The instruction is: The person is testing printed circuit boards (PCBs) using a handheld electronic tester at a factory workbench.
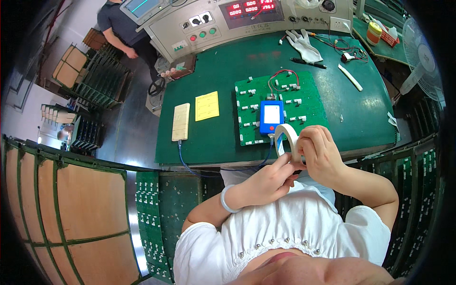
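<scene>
A roll of white tape (287, 136) stands on edge in front of me, just over the table's near edge. My left hand (271, 180) has its fingers closed at the bottom of the roll. Curled against the roll's right side is my right hand (319, 152), its fingertips meeting those of the left. What lies between the fingertips is hidden. Right behind the roll, a blue handheld device (271, 118) with a white screen and a red button rests on a green circuit board panel (247, 104) fitted with small white connectors. Red and dark wires (285, 72) loop from its top.
A blue cable (187, 166) joins a cream power bank (180, 122) at left, beside a yellow paper slip (206, 106). Farther back are a white glove (304, 46), a black pen (308, 62) and a control console (228, 21). A fan (420, 57) stands right; another person (123, 26) stands back left.
</scene>
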A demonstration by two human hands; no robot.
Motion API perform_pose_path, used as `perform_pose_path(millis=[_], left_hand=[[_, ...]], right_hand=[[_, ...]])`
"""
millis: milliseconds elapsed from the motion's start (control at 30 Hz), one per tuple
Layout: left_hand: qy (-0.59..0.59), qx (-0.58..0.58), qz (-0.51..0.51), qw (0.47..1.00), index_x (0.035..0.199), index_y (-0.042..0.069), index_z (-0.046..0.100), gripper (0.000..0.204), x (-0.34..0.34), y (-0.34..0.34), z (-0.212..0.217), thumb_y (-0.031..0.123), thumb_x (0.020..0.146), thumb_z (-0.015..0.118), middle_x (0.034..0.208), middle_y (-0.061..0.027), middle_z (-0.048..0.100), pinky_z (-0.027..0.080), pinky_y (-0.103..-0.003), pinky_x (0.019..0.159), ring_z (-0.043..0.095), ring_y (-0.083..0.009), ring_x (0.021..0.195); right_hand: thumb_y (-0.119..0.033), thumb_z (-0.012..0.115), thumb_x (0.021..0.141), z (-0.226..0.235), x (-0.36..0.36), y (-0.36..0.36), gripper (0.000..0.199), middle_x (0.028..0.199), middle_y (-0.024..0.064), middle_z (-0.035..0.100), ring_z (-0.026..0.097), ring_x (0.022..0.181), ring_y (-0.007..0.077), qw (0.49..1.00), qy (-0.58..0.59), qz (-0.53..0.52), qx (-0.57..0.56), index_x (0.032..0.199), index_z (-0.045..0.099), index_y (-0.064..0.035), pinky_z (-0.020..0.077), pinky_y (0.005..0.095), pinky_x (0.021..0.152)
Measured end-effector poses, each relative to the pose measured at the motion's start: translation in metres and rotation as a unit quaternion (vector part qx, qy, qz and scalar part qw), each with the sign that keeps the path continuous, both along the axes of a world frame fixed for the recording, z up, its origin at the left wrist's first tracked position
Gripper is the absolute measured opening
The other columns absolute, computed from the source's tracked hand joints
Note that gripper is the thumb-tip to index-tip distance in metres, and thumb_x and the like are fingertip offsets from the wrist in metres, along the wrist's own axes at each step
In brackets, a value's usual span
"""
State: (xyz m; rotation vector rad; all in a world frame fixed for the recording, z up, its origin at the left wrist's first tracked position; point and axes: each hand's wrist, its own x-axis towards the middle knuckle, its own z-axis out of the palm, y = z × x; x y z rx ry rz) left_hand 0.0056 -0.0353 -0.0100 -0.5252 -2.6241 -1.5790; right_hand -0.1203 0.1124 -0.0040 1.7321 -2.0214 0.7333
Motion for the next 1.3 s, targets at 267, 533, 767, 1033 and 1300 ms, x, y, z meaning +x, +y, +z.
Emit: perform_pose_path(millis=[267,533,767,1033,1300], left_hand=[[0.001,-0.036,-0.018,0.999,0.117,-0.001,0.05,0.039,0.003,0.001,0.004,-0.007,0.079,0.052,0.103,-0.0153,0.046,0.049,-0.035,0.073,0.059,-0.0277,0.084],[-0.102,0.029,-0.091,0.99,0.118,-0.001,0.051,0.039,0.001,-0.012,0.017,-0.009,0.08,0.052,0.11,-0.0148,0.048,0.054,-0.029,0.078,0.06,-0.0229,0.092],[-0.237,0.179,-0.206,0.932,0.119,0.0,0.052,0.038,0.0,-0.045,0.039,-0.008,0.083,0.049,0.121,-0.0147,0.044,0.053,-0.027,0.082,0.06,-0.0178,0.094],[-0.261,0.213,-0.289,0.896,0.115,-0.004,0.054,0.033,0.001,-0.05,0.029,-0.008,0.083,0.049,0.12,-0.0177,0.046,0.055,-0.026,0.077,0.061,-0.0194,0.093],[-0.307,0.271,-0.361,0.838,0.115,-0.005,0.054,0.034,-0.005,-0.058,0.011,-0.006,0.082,0.046,0.117,-0.0139,0.047,0.053,-0.022,0.074,0.063,-0.0151,0.084]], right_hand=[[0.002,0.062,0.063,-0.002,-0.003,0.005,0.024,0.096,0.0148,0.047,0.051,0.088,0.0315,0.998,-0.06,0.013,-0.027,0.083,0.05,-0.001,0.043,0.0392,0.079],[0.001,0.058,0.072,0.001,-0.013,-0.001,0.016,0.096,0.0149,0.048,0.051,0.085,0.0324,0.99,-0.132,-0.039,-0.04,0.085,0.05,0.0005,0.0434,0.0382,0.076],[-0.016,0.054,0.092,-0.01,-0.045,0.004,0.015,0.094,0.0074,0.048,0.048,0.088,0.0192,0.804,-0.552,0.215,-0.049,0.09,0.051,-0.0019,0.0406,0.029,0.081],[-0.015,0.075,0.075,0.002,-0.048,0.002,0.026,0.098,0.0091,0.06,0.058,0.094,0.0251,0.81,-0.435,0.393,0.008,0.096,0.063,-0.0034,0.0458,0.0346,0.082],[-0.013,0.075,0.075,-0.006,-0.04,0.0,0.017,0.086,0.0079,0.065,0.063,0.079,0.0219,0.812,-0.437,0.385,0.033,0.087,0.067,-0.0036,0.0501,0.0304,0.069]])
